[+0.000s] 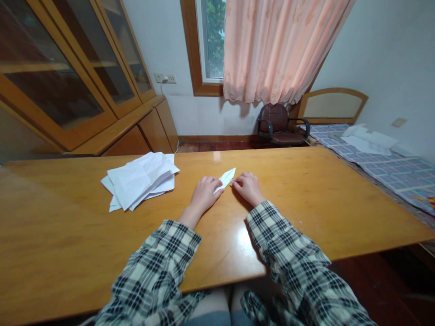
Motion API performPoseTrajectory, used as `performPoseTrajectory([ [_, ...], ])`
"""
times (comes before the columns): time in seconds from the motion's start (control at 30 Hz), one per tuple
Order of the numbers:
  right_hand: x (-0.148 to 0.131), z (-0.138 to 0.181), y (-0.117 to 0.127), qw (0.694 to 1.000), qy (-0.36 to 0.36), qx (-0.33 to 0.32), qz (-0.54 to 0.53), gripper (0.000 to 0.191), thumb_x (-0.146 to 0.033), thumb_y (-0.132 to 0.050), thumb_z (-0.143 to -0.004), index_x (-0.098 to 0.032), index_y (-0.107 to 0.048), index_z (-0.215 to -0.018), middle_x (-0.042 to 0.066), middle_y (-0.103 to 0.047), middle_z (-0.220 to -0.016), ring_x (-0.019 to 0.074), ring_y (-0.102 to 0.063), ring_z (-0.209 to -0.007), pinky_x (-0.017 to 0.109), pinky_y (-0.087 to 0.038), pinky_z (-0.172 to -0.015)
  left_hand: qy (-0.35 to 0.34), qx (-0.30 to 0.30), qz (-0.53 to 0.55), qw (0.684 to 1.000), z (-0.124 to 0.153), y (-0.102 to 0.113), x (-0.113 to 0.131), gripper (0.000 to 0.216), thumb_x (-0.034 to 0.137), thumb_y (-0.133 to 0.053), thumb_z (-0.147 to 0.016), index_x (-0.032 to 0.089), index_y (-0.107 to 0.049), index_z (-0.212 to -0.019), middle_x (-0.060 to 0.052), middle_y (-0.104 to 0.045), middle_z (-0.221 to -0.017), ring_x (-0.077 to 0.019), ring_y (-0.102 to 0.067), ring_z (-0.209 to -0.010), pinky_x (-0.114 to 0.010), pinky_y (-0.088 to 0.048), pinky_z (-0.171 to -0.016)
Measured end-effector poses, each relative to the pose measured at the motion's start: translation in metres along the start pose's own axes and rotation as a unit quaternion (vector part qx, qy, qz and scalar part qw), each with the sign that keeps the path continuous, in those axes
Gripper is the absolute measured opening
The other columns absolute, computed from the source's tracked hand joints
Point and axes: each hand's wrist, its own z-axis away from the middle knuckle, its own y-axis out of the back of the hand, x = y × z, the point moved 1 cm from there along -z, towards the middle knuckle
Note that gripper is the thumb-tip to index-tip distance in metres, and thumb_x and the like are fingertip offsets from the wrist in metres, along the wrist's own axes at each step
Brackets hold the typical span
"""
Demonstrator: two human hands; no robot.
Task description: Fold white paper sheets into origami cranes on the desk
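Observation:
A small piece of white paper (228, 177), folded to a narrow pointed shape, lies slantwise on the wooden table with its tip to the upper right. My left hand (205, 190) grips its lower left end between thumb and fingers. Just right of the paper is my right hand (248, 187), fingers curled and thumb drawn in to the fingertips. Those fingertips are close to the paper's right edge; whether they pinch a bit of it is too small to see. Left of my left hand rests a loose stack of creased white paper sheets (141, 179).
The wooden table (84, 253) spans the view, its front edge at my lap. Beyond it stand a glass-door cabinet (112, 108) at left and a dark armchair (277, 124) below a pink curtain (272, 50). A bed (377, 165) with papers on it is at right.

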Motion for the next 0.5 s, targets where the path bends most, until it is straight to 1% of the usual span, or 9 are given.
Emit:
performPoseTrajectory([
  [0.13, -0.003, 0.001, -0.002, 1.0, 0.001, -0.017, -0.006, 0.024, -0.037, -0.055, -0.09, -0.022, -0.074, -0.089, 0.008, -0.063, -0.09, 0.0222, -0.05, -0.092, 0.034, -0.033, -0.08, -0.011, 0.001, 0.026, 1.0, 0.0, -0.003, 0.004, 0.024, 0.038, -0.055, -0.088, 0.021, -0.067, -0.101, -0.007, -0.062, -0.1, -0.0239, -0.054, -0.097, -0.036, -0.044, -0.088],
  [0.27, -0.006, 0.002, -0.004, 0.999, -0.022, -0.019, -0.021, 0.026, -0.041, -0.055, -0.09, -0.022, -0.073, -0.091, 0.008, -0.064, -0.094, 0.0222, -0.051, -0.094, 0.033, -0.032, -0.081, -0.02, -0.001, 0.074, 0.997, -0.002, -0.007, 0.008, 0.02, 0.028, -0.05, -0.091, 0.02, -0.068, -0.097, -0.007, -0.065, -0.097, -0.0227, -0.057, -0.095, -0.036, -0.045, -0.087],
  [0.37, -0.007, 0.002, -0.005, 0.999, -0.037, -0.018, -0.028, 0.026, -0.042, -0.057, -0.089, -0.021, -0.072, -0.093, 0.008, -0.063, -0.096, 0.0227, -0.05, -0.095, 0.033, -0.032, -0.081, -0.001, 0.002, 0.118, 0.993, -0.004, -0.011, 0.006, 0.018, 0.022, -0.05, -0.089, 0.02, -0.065, -0.101, -0.006, -0.068, -0.094, -0.0219, -0.06, -0.091, -0.035, -0.047, -0.084],
  [0.5, -0.008, 0.002, -0.008, 0.998, -0.048, -0.013, -0.043, 0.025, -0.042, -0.06, -0.087, -0.02, -0.07, -0.092, 0.008, -0.063, -0.095, 0.0232, -0.049, -0.095, 0.034, -0.031, -0.08, 0.034, 0.017, 0.185, 0.982, -0.005, -0.015, 0.001, 0.023, 0.016, -0.052, -0.086, 0.019, -0.059, -0.108, -0.005, -0.067, -0.091, -0.0188, -0.062, -0.086, -0.031, -0.05, -0.08],
])
